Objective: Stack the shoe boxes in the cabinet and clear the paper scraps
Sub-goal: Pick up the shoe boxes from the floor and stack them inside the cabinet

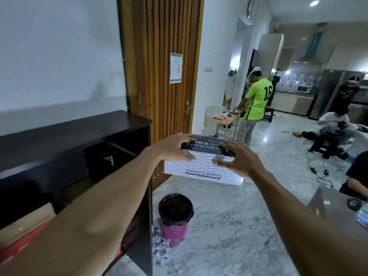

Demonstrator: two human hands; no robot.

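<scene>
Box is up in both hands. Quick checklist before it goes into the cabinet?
1. Left hand grips shoe box: ok.
2. Right hand grips it too: ok.
3. Lid on the box: ok.
4. Free room inside cabinet: cannot tell, interior too dark.
5. Paper scraps cleared: not ok, they lie on the floor beside the bin.

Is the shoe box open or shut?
Shut: the dark lid lies flat on the shoe box, with the left hand and right hand gripping its near edge.
</scene>
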